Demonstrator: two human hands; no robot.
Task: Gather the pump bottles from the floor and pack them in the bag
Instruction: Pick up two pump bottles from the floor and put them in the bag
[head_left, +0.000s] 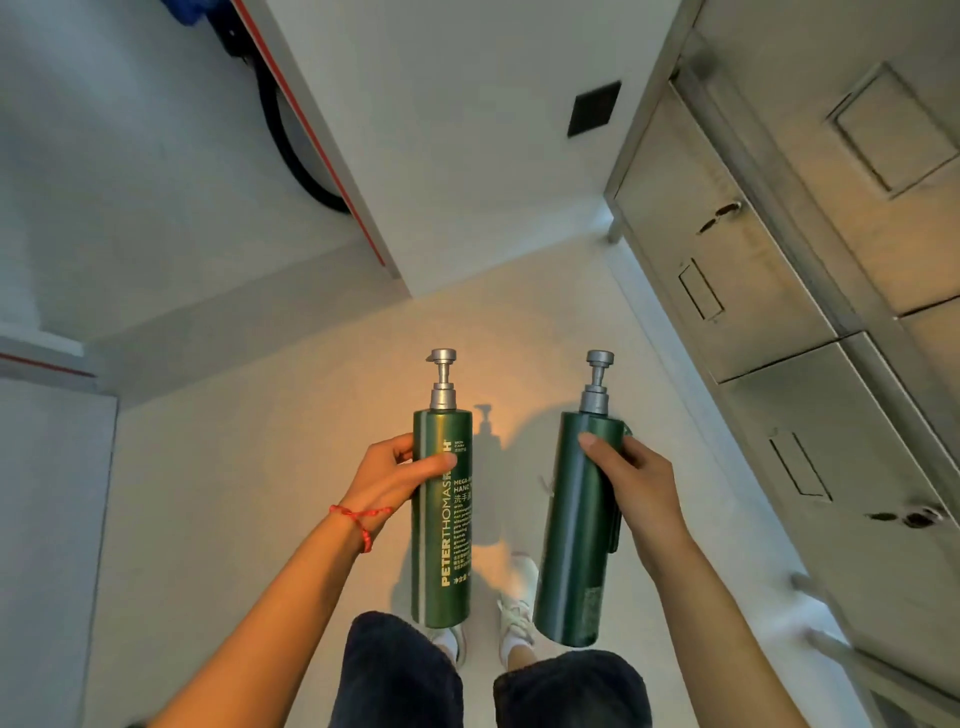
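Two tall dark green pump bottles with grey pump heads are held upright in front of me above the floor. My left hand (387, 475) grips the left pump bottle (441, 561), whose white lettering faces me. My right hand (636, 486) grips the right pump bottle (571, 540), its plain side towards me. The bottles are apart, about a hand's width between them. No bag is in view.
A pale floor (249, 499) lies below, with my shoes (517, 608) and dark shorts at the bottom. Steel cabinets (779, 312) with drawers run along the right. A white wall (467, 130) with a dark socket plate and a red-edged panel (322, 145) stand ahead and left.
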